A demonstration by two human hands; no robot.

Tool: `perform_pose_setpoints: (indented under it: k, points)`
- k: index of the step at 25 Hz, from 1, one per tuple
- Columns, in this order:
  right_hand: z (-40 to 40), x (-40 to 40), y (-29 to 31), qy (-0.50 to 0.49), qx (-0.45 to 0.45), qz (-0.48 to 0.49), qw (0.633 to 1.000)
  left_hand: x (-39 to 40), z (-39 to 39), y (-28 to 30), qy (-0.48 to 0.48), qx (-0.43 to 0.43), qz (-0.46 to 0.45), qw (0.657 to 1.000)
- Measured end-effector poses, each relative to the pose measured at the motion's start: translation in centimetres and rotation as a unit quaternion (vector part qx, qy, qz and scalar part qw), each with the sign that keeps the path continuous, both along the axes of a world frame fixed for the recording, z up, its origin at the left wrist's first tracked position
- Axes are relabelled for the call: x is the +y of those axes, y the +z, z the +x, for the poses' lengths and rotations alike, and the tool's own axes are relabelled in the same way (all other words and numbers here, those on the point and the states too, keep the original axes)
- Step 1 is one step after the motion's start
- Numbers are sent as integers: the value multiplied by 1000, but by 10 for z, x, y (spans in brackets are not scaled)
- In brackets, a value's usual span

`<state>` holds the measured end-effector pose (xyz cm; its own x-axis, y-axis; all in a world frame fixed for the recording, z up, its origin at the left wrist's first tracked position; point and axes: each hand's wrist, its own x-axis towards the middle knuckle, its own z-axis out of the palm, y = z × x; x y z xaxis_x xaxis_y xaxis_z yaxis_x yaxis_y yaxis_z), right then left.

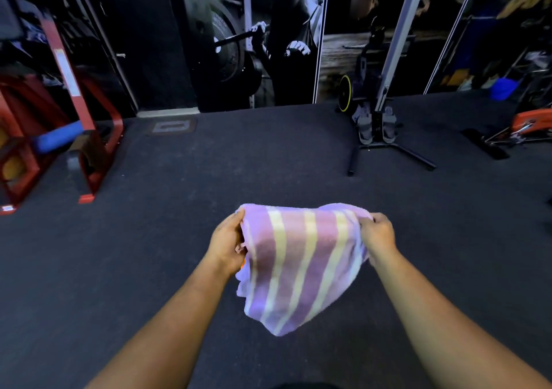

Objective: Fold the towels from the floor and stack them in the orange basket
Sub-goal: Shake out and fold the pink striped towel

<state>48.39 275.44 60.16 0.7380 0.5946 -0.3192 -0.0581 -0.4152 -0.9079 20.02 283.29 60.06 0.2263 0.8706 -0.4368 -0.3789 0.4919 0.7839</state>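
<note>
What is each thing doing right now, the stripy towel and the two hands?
striped towel: held up off the floor, partly folded, lower end hanging loose
left hand: grips the towel's left upper edge
right hand: pinches the towel's right upper corner

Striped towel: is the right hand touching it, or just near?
Touching. The head view shows the right hand pinching the upper right edge of the striped towel, the cloth bunching at its fingers.

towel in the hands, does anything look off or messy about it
Slightly. The striped towel hangs unevenly between the left hand and right hand: its lower edge slants to a point and the left side is bunched. No damage shows.
</note>
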Motion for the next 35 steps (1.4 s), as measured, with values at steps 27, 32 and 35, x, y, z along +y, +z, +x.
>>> perform_pose_setpoints:
  k: [27, 32, 35]
  points:
    - [120, -30, -23, -257, -11, 33, 966, 76, -116, -13, 280, 361, 78, 886]
    - [45, -4, -27, 24, -118, 12, 993, 71, -63, -18, 102, 358, 120, 920]
    - [38, -4, -33, 42, -45, 79, 995, 64, -60, -16, 151, 323, 169, 919]
